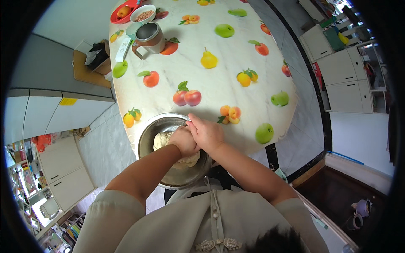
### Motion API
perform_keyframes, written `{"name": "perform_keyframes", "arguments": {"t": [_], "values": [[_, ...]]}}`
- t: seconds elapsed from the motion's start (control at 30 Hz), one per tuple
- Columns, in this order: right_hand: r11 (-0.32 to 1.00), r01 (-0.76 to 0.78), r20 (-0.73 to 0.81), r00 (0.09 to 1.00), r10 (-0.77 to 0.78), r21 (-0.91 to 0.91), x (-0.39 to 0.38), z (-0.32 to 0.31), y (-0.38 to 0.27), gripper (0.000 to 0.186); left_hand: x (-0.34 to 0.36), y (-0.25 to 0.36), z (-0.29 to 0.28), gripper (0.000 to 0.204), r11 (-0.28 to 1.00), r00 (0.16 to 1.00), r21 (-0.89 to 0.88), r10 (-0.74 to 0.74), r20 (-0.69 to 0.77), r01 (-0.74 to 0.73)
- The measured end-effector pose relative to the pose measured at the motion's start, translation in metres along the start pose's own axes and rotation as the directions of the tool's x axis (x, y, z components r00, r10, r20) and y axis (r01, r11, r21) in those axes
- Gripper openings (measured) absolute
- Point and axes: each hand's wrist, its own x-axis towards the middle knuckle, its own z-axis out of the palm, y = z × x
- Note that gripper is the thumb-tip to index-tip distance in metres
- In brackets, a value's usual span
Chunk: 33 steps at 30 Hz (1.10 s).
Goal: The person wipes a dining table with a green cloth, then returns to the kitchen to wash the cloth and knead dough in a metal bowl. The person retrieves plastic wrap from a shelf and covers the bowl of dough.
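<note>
A metal bowl [145, 145] stands at the near edge of the table, partly over it and close to my body. Inside it lies a pale lump of dough [161, 140]. My left hand [184, 141] is closed and pressed into the dough, its fingertips hidden from view. Against it, at the bowl's right side, my right hand [207, 134] grips the rim, with fingers at the far right edge of the bowl. The two hands touch or overlap, and together they cover part of the dough.
A fruit-print cloth covers the table [236, 55]. At its far left are a brown-handled metal mug [150, 39], a white remote-like object [122, 49], a white bowl of nuts or beans [142, 14] and a red basin [114, 17] holding fruit. Cabinets [344, 80] stand to the right.
</note>
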Motion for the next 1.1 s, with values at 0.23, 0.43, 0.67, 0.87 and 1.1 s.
{"name": "perform_keyframes", "arguments": {"t": [0.23, 0.43, 0.67, 0.87, 1.1], "values": [[0.999, -0.031, 0.027, 0.999, 0.031, 0.009, 0.002, -0.001, 0.004, 0.029, -0.001, 0.006, -0.008, 0.035, 0.989, 0.987, -0.051, -0.133, 0.089, 0.138], [1.000, -0.013, 0.140, 0.990, 0.016, -0.024, 0.000, -0.013, -0.004, 0.025, -0.025, 0.008, -0.010, 0.036, 0.976, 0.926, 0.077, -0.217, 0.310, 0.203], [0.999, -0.034, 0.132, 0.991, 0.038, -0.031, 0.000, -0.020, -0.008, 0.023, -0.074, 0.027, -0.026, 0.029, 0.972, 0.914, 0.219, -0.164, 0.372, 0.086], [0.999, -0.040, 0.044, 0.998, 0.039, 0.021, -0.004, -0.006, -0.001, 0.024, -0.089, 0.020, -0.001, 0.023, 0.953, 0.993, 0.282, 0.117, -0.020, -0.106], [1.000, -0.024, -0.013, 1.000, 0.024, 0.014, -0.005, -0.001, 0.005, 0.024, -0.048, 0.019, 0.004, 0.027, 0.949, 0.979, 0.248, 0.172, 0.111, -0.195]]}}
